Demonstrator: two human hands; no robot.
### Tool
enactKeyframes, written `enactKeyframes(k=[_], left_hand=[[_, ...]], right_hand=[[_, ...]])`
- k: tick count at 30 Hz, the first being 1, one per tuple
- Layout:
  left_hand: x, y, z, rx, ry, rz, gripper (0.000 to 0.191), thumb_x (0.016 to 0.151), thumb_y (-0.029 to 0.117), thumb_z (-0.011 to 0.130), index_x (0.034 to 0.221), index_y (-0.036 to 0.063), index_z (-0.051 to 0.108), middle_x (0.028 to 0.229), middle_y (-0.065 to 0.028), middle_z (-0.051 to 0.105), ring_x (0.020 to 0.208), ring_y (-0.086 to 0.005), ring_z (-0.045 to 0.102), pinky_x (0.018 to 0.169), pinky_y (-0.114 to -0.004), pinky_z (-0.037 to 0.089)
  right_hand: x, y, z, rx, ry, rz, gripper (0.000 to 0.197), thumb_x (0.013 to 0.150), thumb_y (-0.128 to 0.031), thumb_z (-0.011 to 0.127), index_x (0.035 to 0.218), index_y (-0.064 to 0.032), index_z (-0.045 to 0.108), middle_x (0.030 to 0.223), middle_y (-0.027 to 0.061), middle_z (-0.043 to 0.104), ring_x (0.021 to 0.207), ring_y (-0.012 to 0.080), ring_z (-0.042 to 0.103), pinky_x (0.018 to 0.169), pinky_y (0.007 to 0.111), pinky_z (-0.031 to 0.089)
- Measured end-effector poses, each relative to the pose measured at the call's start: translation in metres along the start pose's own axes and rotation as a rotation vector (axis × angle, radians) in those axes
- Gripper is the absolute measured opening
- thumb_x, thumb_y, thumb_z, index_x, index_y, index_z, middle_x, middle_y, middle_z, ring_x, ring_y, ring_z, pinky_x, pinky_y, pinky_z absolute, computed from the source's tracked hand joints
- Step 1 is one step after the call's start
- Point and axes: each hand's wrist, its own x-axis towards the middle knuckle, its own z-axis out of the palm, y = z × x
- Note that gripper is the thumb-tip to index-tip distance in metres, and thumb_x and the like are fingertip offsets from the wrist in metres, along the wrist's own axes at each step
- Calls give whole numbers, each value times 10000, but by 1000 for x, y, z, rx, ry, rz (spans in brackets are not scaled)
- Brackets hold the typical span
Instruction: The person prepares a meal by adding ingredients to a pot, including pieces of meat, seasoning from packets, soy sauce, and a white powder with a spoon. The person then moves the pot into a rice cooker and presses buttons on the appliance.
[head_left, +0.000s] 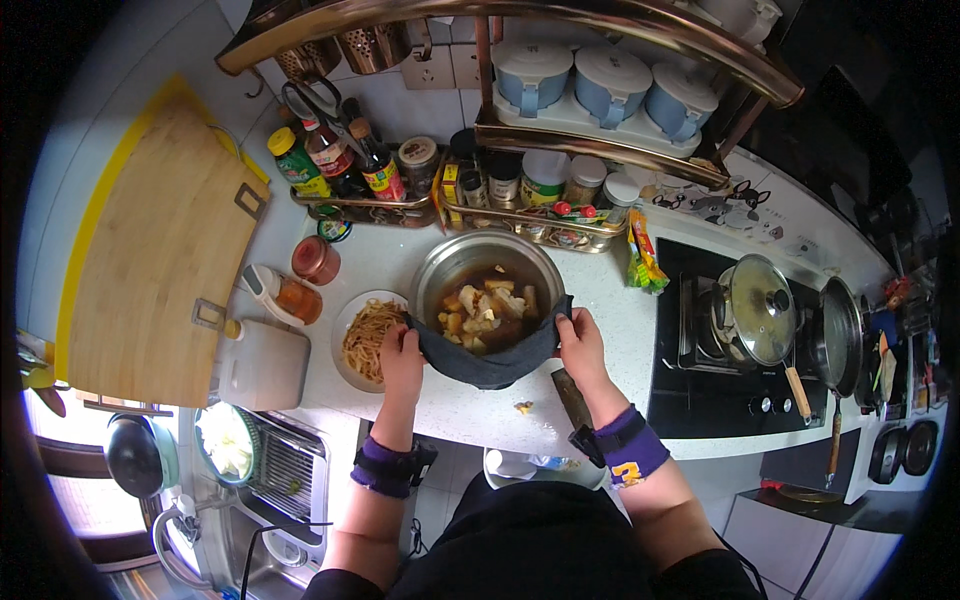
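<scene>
A steel pot (442, 262) with chunks of food in brown broth stands on the white counter before me. A dark grey cloth (487, 367) hangs in a curve along its near rim. My left hand (403, 360) pinches the cloth's left end, over the edge of a white plate (341, 315) of shredded food. My right hand (581, 341) grips the right end of the cloth at the pot's right side. Below my right hand lies a dark, flat-looking object (571, 397), partly hidden by my forearm. A few food scraps (523, 407) lie on the counter near the pot.
Sauce bottles and jars line a rack (532, 217) behind the pot. A gas hob (697, 412) with a glass-lidded pan (763, 307) is at right. Left are a cutting board (157, 262), a plastic jug (266, 364) and a sink (255, 555). A metal shelf (600, 146) overhangs the back.
</scene>
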Motion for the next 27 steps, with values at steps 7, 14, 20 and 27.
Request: enactKeyframes(k=[7, 14, 20, 27], left_hand=[[-5, 18, 17, 342, -29, 171, 201, 876, 182, 553, 830, 10, 460, 651, -46, 501, 407, -96, 443, 340, -237, 362], [14, -15, 0, 155, -105, 183, 170, 881, 152, 548, 809, 72, 415, 607, 23, 398, 402, -54, 352, 340, -210, 263], [-28, 19, -7, 45, -144, 165, 109, 893, 129, 522, 840, 94, 432, 611, 54, 410, 426, -21, 332, 354, -194, 227], [-55, 42, -16, 1, -110, 165, 101, 902, 136, 501, 864, 84, 423, 621, 41, 436, 430, -9, 354, 334, -176, 261]], right_hand=[[11, 9, -3, -170, -108, -152, 231, 918, -257, 486, 822, -47, 486, 590, 7, 499, 438, 82, 464, 392, 225, 381], [3, 7, 0, -251, -50, -317, 197, 924, -200, 477, 818, -35, 466, 655, -11, 444, 592, 66, 400, 527, 215, 356], [-22, 12, -3, -294, -5, -425, 218, 893, -187, 514, 779, -25, 422, 593, 40, 379, 571, 105, 360, 508, 271, 342], [-42, -24, 0, -327, -33, -500, 240, 884, -191, 525, 755, -29, 403, 577, 64, 390, 547, 128, 358, 506, 286, 343]])
